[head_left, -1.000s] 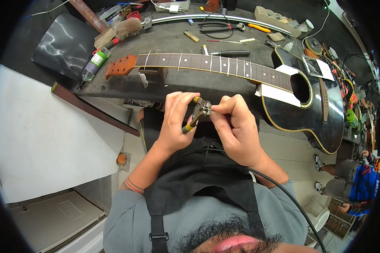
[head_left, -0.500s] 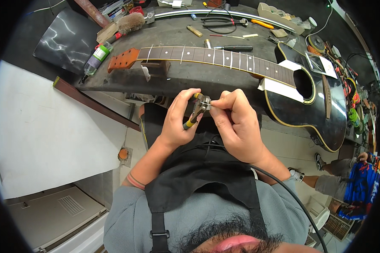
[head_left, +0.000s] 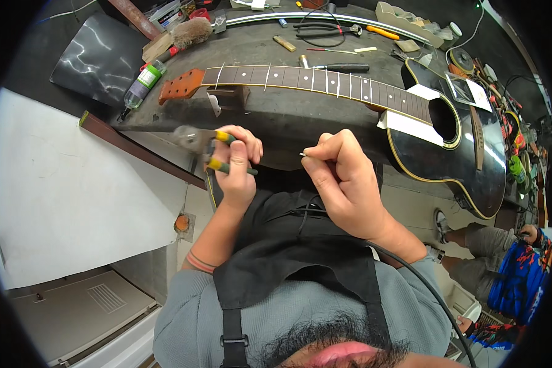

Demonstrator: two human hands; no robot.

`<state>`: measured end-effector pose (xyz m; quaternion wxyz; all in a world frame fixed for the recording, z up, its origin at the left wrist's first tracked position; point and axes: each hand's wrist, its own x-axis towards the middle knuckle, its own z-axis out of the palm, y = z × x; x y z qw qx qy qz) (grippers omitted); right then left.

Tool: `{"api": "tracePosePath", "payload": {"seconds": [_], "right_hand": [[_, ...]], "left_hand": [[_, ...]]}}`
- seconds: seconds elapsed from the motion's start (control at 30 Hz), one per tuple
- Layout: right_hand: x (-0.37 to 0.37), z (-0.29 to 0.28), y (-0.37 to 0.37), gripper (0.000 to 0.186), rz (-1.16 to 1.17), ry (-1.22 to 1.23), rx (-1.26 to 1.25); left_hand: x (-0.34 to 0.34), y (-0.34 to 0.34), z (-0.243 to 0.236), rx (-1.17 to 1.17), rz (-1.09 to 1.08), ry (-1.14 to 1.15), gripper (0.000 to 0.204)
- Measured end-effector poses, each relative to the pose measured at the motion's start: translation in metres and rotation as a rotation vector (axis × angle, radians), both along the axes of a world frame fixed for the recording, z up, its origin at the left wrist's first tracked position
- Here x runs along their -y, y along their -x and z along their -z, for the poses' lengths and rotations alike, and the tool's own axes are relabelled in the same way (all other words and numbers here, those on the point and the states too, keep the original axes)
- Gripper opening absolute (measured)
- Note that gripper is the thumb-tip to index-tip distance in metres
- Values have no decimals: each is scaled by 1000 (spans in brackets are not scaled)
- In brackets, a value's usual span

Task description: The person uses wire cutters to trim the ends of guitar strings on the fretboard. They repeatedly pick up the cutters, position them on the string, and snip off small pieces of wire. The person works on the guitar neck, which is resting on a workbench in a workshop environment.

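My left hand (head_left: 236,168) is closed around the green-and-yellow handles of a pair of pliers (head_left: 219,164); their metal head is smeared by motion and points away to the left. My right hand (head_left: 346,184) pinches a tiny, light-coloured sliver (head_left: 303,154) between thumb and forefinger; its kind is too small to make out. Both hands are apart, in front of the bench edge. Beyond them lies a black acoustic guitar (head_left: 414,161), strings off, its neck pointing left. White paper strips (head_left: 414,127) cover the body beside the fretboard (head_left: 288,76).
A dark block (head_left: 230,98) sits under the neck near the reddish headstock (head_left: 181,87). Farther back on the bench (head_left: 257,52) are a hammer (head_left: 340,67), end-cutting pincers (head_left: 331,29) and a brush (head_left: 190,34). A green-labelled bottle (head_left: 142,83) lies left. Another person (head_left: 515,276) stands at the right.
My left hand has swung the pliers leftward, away from my right hand. The right hand stays nearly in place, with the small sliver showing at its fingertips. The other person's feet have shifted.
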<state>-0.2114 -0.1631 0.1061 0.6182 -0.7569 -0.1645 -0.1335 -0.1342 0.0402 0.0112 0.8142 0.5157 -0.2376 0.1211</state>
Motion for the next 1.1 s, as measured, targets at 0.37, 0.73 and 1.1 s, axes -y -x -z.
{"api": "tracePosePath", "payload": {"seconds": [0.37, 0.73, 1.1], "right_hand": [[0, -2, -5, 6, -118, -336, -260], [9, -2, -11, 5, 44, -62, -111], [25, 24, -9, 11, 102, 68, -142]], "left_hand": [[-1, 7, -17, -181, 44, -125, 72], [6, 2, -16, -147, 67, -243, 60], [17, 17, -39, -212, 290, -398, 28]]}}
